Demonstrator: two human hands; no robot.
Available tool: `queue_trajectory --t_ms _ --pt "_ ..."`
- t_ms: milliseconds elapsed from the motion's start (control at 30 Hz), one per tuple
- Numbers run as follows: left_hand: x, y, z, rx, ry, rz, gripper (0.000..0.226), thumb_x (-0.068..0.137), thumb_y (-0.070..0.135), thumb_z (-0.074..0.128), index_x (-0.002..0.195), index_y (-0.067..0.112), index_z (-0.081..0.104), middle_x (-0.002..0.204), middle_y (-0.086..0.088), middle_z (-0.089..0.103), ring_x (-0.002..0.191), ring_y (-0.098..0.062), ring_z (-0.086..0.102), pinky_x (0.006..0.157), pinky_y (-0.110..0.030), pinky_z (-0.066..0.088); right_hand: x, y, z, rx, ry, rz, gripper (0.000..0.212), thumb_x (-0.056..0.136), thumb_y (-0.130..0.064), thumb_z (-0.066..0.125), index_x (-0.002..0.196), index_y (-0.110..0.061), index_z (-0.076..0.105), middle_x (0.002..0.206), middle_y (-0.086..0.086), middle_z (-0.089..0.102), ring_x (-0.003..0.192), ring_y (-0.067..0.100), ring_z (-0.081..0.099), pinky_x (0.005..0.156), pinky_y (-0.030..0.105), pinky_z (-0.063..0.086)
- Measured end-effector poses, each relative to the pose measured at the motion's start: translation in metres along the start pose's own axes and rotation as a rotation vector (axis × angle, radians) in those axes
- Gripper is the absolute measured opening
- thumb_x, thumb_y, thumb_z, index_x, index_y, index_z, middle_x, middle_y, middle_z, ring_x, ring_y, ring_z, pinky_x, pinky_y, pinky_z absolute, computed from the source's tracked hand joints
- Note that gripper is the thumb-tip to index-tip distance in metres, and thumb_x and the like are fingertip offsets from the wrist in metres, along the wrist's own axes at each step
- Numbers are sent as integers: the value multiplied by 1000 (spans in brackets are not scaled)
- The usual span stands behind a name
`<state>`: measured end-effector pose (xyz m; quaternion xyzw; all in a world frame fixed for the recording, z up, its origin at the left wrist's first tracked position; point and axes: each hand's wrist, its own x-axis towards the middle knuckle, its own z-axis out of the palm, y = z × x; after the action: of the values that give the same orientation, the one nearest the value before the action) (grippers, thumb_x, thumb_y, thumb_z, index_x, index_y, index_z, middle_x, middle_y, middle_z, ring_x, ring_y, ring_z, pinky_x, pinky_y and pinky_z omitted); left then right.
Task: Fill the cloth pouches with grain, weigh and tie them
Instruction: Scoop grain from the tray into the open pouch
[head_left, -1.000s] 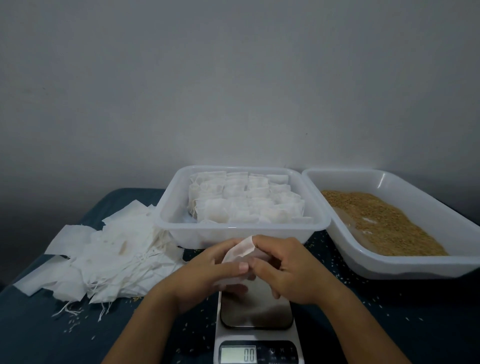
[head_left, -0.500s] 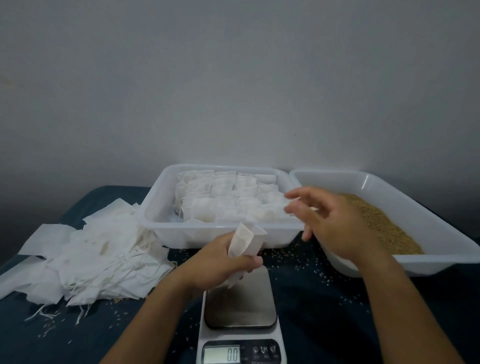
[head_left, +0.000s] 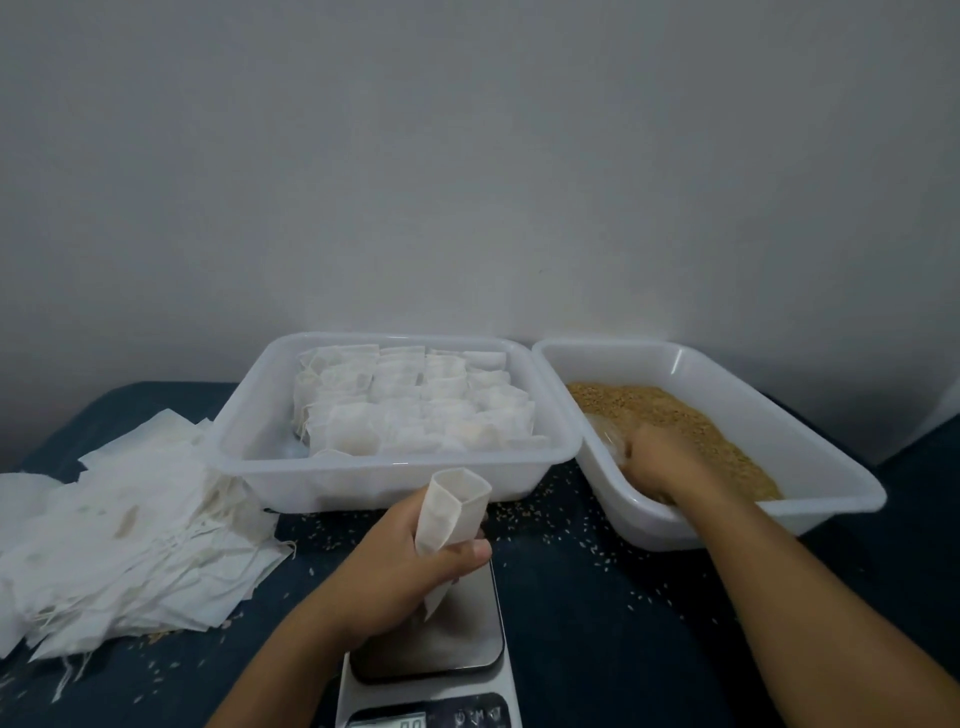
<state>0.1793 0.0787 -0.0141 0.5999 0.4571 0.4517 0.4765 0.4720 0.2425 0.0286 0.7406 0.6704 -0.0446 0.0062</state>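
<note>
My left hand (head_left: 400, 561) holds an empty white cloth pouch (head_left: 452, 512) upright with its mouth spread open, just above the steel platform of the digital scale (head_left: 441, 644). My right hand (head_left: 660, 460) reaches into the right-hand white tray (head_left: 810, 467), fingers down in the brown grain (head_left: 685, 415) by the near-left wall. A clear plastic piece (head_left: 605, 439) shows at the fingertips; whether the hand grips it is hidden. Only the top of the scale's display (head_left: 405, 722) shows.
A second white tray (head_left: 395, 480) behind the scale holds several filled pouches in rows. A loose heap of flat empty pouches (head_left: 130, 540) with strings lies at the left. Spilled grains dot the dark blue cloth (head_left: 597, 597). A grey wall rises right behind the trays.
My right hand left the pouch and went right and forward into the grain tray. The left hand kept the pouch, now held alone with its mouth open.
</note>
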Motion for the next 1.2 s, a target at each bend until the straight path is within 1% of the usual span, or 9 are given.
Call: queue_trajectory --t_ms 67,300,567,700,767,900,1000,1100,1200 --pt "-3 1 -2 -32 -7 10 33 74 44 84 98 26 69 86 2 68 78 -13 65 74 -32 54 4 -1 -1 4 -4 21 40 99 -30 63 127 -2 66 91 4 70 77 22 62 71 34 51" --pt "-17 3 -14 -4 -36 -1 43 76 43 81 107 16 69 94 -3 69 86 -11 64 78 -22 52 35 34 -31 -55 132 160 28 99 -39 65 90 -12 64 84 3 63 72 19 59 55 31 41" --pt "-18 5 -20 -20 79 12 35 67 52 79 93 30 71 90 -6 70 80 -9 65 74 -19 52 66 26 -32 -251 238 178 8 98 -11 58 94 -17 61 80 0 55 77 22 58 62 30 43" --pt "-15 3 -20 -11 100 21 28 68 51 78 91 38 71 81 7 65 76 -4 62 70 -16 50 87 14 -15 -82 183 105 8 97 -13 65 90 -10 65 82 4 57 73 22 59 62 31 45" --pt "-15 3 -20 -11 107 19 28 68 51 77 94 44 71 83 9 68 77 -2 63 71 -14 49 96 10 -8 8 141 80 12 99 -18 67 100 -7 70 84 4 59 75 22 59 65 33 47" --pt "-14 2 -20 -8 121 29 30 69 51 76 99 51 69 86 15 70 79 1 63 73 -12 49 105 8 -4 176 42 -18 33 101 -36 69 124 -13 75 121 9 73 109 30 66 98 42 53" --pt "-13 0 -19 -17 96 51 30 75 43 78 100 54 68 89 19 71 81 4 64 74 -12 48 104 16 1 431 -8 -19 41 98 -41 72 129 -15 73 136 10 69 117 30 65 97 41 50" --pt "-13 -2 -18 23 118 57 35 73 48 77 105 56 66 91 19 71 83 5 64 75 -12 49 102 21 6 575 -69 39 39 95 -45 74 123 -18 75 129 8 69 112 31 64 93 41 47" --pt "-11 -5 -18 102 173 64 33 70 55 73 103 51 66 84 14 68 74 3 60 70 -12 49 101 22 4 678 -78 125 34 91 -43 78 107 -13 78 95 9 66 77 25 58 80 40 49"
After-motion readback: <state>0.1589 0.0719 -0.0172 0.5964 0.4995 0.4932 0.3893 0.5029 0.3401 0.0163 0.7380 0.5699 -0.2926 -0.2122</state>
